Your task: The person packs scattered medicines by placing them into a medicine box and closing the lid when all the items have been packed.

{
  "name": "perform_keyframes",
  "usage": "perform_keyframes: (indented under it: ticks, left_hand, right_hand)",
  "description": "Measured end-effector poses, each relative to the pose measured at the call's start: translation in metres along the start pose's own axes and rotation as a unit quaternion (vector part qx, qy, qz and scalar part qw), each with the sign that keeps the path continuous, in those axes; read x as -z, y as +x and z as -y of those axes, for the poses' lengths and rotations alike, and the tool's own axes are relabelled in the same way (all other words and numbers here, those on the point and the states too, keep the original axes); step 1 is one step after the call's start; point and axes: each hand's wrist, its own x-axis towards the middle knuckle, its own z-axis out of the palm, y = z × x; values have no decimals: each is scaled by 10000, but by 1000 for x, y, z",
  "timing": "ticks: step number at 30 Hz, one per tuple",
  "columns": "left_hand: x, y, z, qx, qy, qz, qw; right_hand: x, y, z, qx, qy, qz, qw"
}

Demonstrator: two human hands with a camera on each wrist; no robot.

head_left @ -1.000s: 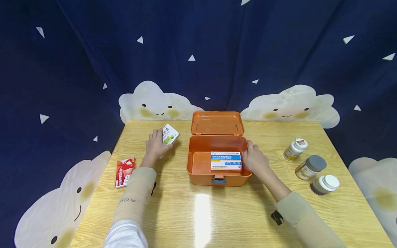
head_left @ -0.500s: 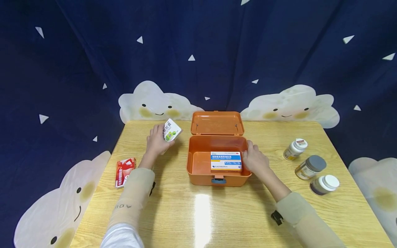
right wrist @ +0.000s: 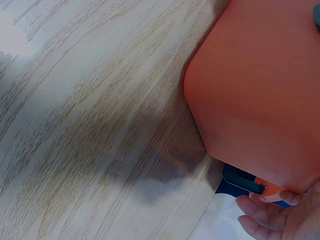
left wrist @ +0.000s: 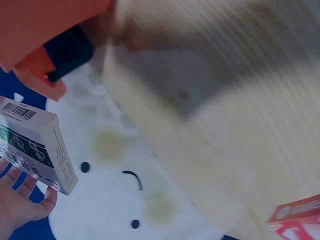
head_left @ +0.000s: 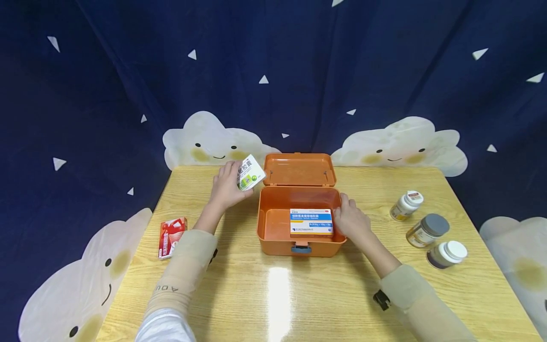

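Note:
My left hand (head_left: 228, 188) grips a white medicine box (head_left: 250, 173) with green print, raised over the table just left of the orange plastic case (head_left: 265, 228). In the left wrist view, the fingers (left wrist: 46, 202) lie along that medicine box's lower side, its barcode end upward. The case stands with its lid (head_left: 299, 170) tipped back, and a blue-and-white medicine box (head_left: 311, 222) lies inside on the right. At the case's right wall, my right hand (head_left: 353, 221) holds the rim. Fingers (right wrist: 260, 215) show beside the outer wall in the right wrist view; the thumb is hidden there.
A red medicine box (head_left: 172, 237) lies at the table's left edge. On the right stand a white bottle (head_left: 407, 205), a grey-capped jar (head_left: 428, 231) and a white-capped dark bottle (head_left: 447, 254). A dark blue curtain (head_left: 273, 52) hangs behind the wooden table (head_left: 239, 294).
The left hand has moved right and slightly away from the person, taking the white-and-green medicine box toward the case's back left corner. The right hand has stayed at the rim.

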Motion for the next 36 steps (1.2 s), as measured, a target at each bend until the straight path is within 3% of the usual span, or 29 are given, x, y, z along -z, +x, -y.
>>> perform_keyframes:
  ticks: [10, 19, 27, 36]
  left_hand:
    - [9, 4, -41, -664, 183, 218, 9974]
    - [7, 6, -79, -1269, 667, 693, 9872]
    - [-4, 4, -98, -1534, 941, 938, 9792]
    - [-14, 1, -111, -1726, 1094, 1220, 9713]
  right_hand:
    - [0, 0, 0, -9, 7, -9, 10000]
    - [0, 0, -1, 10, 25, -26, 10000]
    - [0, -1, -1, 46, 59, -71, 9999]
    - [1, 0, 0, 21, 30, -31, 10000]
